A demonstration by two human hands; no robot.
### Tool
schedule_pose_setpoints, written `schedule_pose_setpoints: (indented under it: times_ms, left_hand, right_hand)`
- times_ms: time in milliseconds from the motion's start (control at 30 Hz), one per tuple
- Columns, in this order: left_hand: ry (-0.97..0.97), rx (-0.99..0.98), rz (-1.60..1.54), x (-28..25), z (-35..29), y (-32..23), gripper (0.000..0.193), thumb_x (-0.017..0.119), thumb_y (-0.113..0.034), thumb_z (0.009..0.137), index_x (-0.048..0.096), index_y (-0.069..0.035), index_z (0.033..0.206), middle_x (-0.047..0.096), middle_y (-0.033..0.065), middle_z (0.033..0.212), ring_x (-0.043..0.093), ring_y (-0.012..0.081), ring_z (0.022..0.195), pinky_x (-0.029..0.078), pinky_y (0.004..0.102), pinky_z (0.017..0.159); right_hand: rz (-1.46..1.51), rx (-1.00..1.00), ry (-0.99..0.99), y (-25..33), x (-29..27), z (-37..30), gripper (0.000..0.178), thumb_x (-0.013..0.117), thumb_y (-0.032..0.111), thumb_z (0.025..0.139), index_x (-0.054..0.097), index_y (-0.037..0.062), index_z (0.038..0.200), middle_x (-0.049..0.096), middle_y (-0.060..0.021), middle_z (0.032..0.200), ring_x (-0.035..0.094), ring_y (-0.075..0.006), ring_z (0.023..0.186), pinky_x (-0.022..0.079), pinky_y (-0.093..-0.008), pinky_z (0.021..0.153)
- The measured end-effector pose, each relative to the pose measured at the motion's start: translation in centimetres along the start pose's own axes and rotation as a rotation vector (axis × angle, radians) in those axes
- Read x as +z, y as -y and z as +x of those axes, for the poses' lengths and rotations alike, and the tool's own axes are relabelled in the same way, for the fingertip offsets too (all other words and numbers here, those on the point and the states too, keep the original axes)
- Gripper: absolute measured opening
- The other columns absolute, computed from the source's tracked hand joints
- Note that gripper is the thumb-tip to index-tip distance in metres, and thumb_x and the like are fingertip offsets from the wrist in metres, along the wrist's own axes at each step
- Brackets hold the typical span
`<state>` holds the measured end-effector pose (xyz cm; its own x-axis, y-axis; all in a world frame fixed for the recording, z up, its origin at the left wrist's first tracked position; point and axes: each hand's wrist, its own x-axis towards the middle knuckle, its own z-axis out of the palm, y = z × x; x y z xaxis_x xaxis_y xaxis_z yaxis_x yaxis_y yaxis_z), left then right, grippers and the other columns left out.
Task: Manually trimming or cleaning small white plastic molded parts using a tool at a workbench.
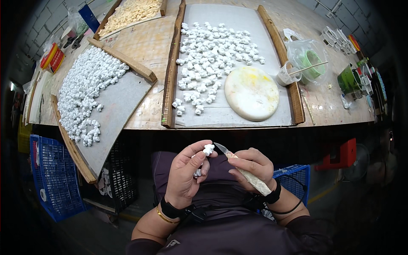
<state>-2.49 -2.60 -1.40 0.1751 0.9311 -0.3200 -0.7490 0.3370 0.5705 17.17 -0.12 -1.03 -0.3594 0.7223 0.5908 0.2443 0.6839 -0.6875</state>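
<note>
L hand (182, 173) pinches sm. white figurine (208, 149), also holds 2nd figurine (197, 172) — R hand (256, 167) grips pale-handled knife (252, 179), blade (221, 148) nr 1st.

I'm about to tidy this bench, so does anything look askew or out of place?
Yes. The left tray sits at a slant, its near end jutting past the edge of the table, while the middle tray lies straighter. The round white slab also bears yellow smears.
</note>
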Motion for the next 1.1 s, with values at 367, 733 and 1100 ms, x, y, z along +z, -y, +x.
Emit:
schedule_pose_setpoints:
  times_ms: [367, 733, 1100]
  left_hand:
    - [-0.048, 0.026, 0.080, 0.4, 0.0, 0.0, 0.032, 0.063, -0.002, 0.087, 0.054, 0.002, 0.118, 0.063, 0.0113, 0.095, 0.049, 0.0042, 0.059, 0.035, 0.0139, 0.042]
    - [-0.090, 0.071, 0.192, 1.2, -0.5, 0.2, 0.029, 0.068, 0.001, 0.084, 0.055, -0.001, 0.110, 0.057, 0.0019, 0.091, 0.047, -0.0010, 0.061, 0.035, 0.0110, 0.044]
    - [-0.142, 0.110, 0.197, 1.1, -0.5, 0.2, 0.027, 0.070, 0.000, 0.083, 0.054, -0.002, 0.105, 0.057, 0.0005, 0.085, 0.046, -0.0006, 0.057, 0.034, 0.0121, 0.043]
  right_hand:
    - [-0.150, 0.000, -0.061, 0.3, 0.3, 0.0, 0.031, 0.075, -0.001, 0.072, 0.069, 0.0078, 0.101, 0.061, -0.0060, 0.089, 0.059, -0.0153, 0.071, 0.048, -0.0236, 0.060]
    - [-0.255, -0.117, -0.025, -0.1, 1.9, 1.8, 0.033, 0.077, 0.004, 0.066, 0.071, 0.0094, 0.098, 0.060, -0.0036, 0.082, 0.055, -0.0153, 0.057, 0.043, -0.0257, 0.047]
    - [-0.297, -0.129, -0.010, 0.1, 2.5, 2.7, 0.031, 0.078, 0.004, 0.065, 0.069, 0.0074, 0.094, 0.060, -0.0050, 0.080, 0.059, -0.0178, 0.060, 0.047, -0.0277, 0.049]
